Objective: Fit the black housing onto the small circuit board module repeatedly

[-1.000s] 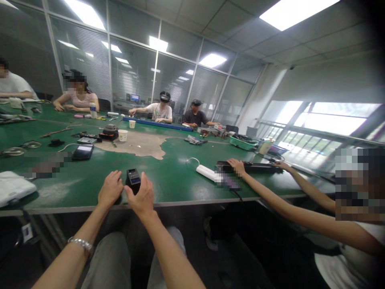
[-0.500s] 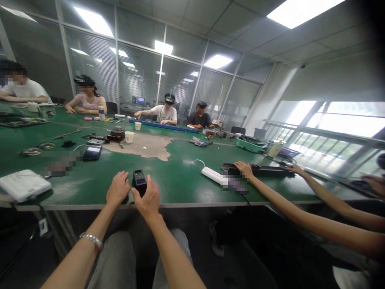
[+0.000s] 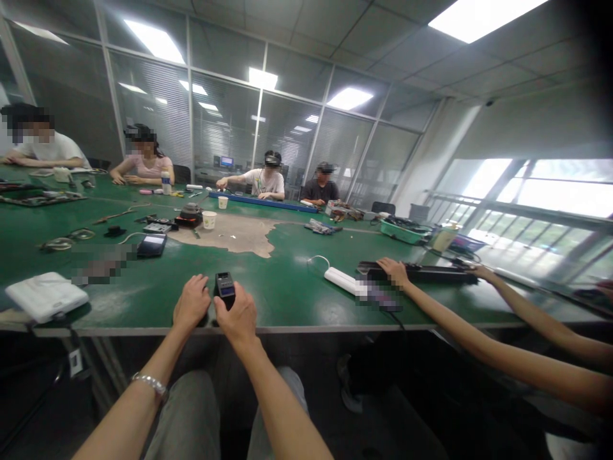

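Note:
My right hand (image 3: 238, 317) is closed around a small black boxy device (image 3: 224, 287) with a little bluish screen and a grey top, held near the table's front edge. My left hand (image 3: 192, 302) is beside it, its fingers curled together on the table. Something dark shows at the edges of that palm, but I cannot make out what it is. A narrow gap separates my left fingers from the device. Both hands rest on the green tabletop (image 3: 282, 291), close to each other.
Left of my hands are a white box (image 3: 46, 297), a dark device with a pale screen (image 3: 152, 245) and glasses (image 3: 62, 243). A paper cup (image 3: 209, 220) stands ahead. To the right, a neighbour's hand (image 3: 395, 271) rests on a long black object (image 3: 435, 273), near a white power strip (image 3: 342, 281).
The whole view has shifted slightly to the left, so things appear a little further right. My hands keep nearly the same pose, the right still holding the black device.

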The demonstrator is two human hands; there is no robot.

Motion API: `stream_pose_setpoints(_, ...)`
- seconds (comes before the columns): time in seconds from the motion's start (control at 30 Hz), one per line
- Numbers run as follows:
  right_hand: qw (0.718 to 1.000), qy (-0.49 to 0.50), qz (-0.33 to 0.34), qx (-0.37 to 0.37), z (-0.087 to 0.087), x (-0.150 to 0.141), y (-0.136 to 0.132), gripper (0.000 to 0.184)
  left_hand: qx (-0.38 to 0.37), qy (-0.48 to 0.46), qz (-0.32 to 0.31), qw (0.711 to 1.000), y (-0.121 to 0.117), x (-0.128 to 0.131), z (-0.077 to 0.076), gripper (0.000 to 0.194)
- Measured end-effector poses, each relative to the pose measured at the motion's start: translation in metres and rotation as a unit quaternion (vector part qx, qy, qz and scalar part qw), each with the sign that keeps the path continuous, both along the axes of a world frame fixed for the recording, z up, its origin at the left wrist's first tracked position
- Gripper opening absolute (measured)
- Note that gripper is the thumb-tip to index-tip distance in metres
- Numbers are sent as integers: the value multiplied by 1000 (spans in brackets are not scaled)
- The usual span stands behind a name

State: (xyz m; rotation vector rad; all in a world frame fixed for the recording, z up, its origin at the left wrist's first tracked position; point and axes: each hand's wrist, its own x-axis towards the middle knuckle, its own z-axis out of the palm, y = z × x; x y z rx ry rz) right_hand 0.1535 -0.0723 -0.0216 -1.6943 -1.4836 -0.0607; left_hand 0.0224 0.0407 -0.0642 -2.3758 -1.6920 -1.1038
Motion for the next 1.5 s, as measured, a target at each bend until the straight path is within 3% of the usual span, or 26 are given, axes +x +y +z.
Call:
stream_pose_setpoints(0.23,999,14,-4,-33,17,0,-4,43,0,-3,0,1000,-2,1,2,44)
stream_pose_setpoints(0.43,995,85,29,46,39,8,3,45,-3,-8,-2,1000,-4,1,4,44)
stream_pose_setpoints(0.57,987,134,22,85,47,35,8,47,-7,-13,0,1000,-5,1,6,43)
stream_pose_setpoints(0.73,991,121,-23,49,28,70,7,48,-10,-22,1,1000,-6,2,7,42)
stream_pose_setpoints(0.93,993,109,-24,41,4,75,7,51,-10,-22,1,1000,-6,2,8,43)
stream_pose_setpoints(1.13,998,60,-24,13,-2,70,6,65,-11,-21,-3,1000,-5,0,6,43)
stream_pose_setpoints(1.33,997,46,-32,51,-7,70,5,77,-9,-16,-2,1000,-5,0,5,44)
stream_pose_setpoints(1.5,999,21,-8,37,-5,70,2,84,-9,-15,1,1000,-6,1,6,43)
